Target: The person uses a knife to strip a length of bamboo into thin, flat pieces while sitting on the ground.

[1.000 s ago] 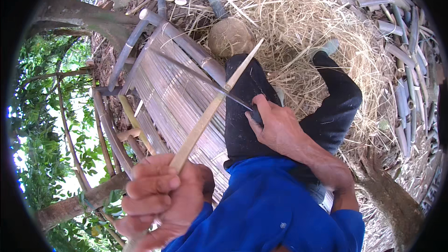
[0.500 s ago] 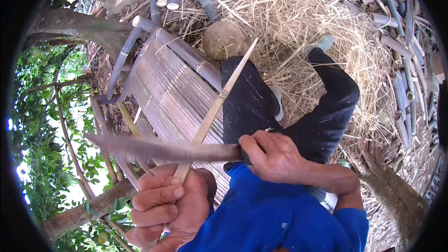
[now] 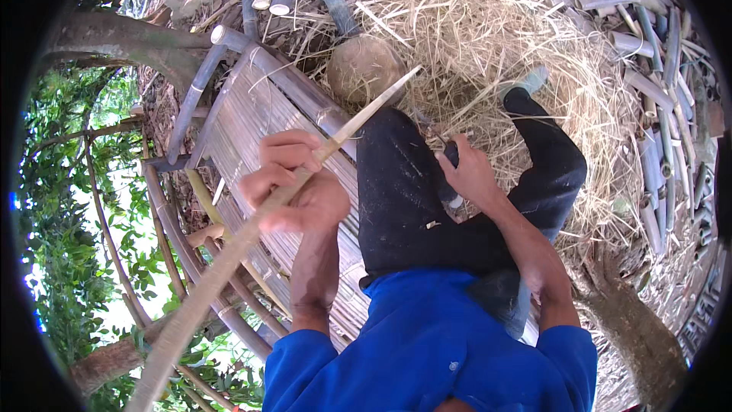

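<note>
A long, pale bamboo strip [image 3: 202,290] slants across from the lower left, and its pointed tip lies over my thigh near the round wooden block [image 3: 366,69]. My left hand [image 3: 313,194] is closed around the strip at its middle, palm turned up. Between my knees, my right hand [image 3: 473,175] grips the dark handle of a knife [image 3: 451,154]. Of its blade only a thin bit shows, seen nearly end-on. The knife is apart from the strip.
I sit on a slatted bamboo bench [image 3: 259,118] with a pole rail. Straw shavings [image 3: 473,38] cover the ground ahead. Cut bamboo pieces [image 3: 648,145] are heaped at the right, beside a tree trunk [image 3: 640,320]. Leafy branches and poles stand on the left.
My right hand has swung the knife from across the strip out to between my knees. My left hand has moved forward and up, and now more of the strip's near length shows.
</note>
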The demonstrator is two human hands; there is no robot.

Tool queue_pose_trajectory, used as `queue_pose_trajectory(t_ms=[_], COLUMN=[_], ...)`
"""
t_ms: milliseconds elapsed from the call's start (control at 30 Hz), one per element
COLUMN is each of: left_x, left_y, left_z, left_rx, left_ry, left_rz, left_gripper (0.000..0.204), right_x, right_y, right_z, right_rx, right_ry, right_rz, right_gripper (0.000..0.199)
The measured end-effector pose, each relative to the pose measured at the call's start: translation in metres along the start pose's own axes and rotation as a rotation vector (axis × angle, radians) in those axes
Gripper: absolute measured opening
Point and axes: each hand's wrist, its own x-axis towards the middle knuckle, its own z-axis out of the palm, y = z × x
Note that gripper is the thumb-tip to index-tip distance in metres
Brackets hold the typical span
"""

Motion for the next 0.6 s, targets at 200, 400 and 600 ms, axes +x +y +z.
queue_pose_trajectory(t_ms=[200, 400, 600], left_x=[0.1, 0.203, 0.205], left_y=[0.051, 0.123, 0.096], left_z=[-0.07, -0.125, -0.151], left_rx=[-0.057, -0.242, -0.058], left_ry=[0.021, 0.203, 0.139], left_rz=[0.093, 0.311, 0.178], left_gripper=[0.055, 0.035, 0.037], right_x=[0.047, 0.071, 0.099], right_y=[0.042, 0.009, -0.002], right_z=[0.018, 0.02, 0.042], right_rx=[-0.045, -0.094, -0.091], right_ry=[-0.054, -0.16, -0.194], right_rz=[0.124, 0.035, 0.045], right_gripper=[0.04, 0.039, 0.038])
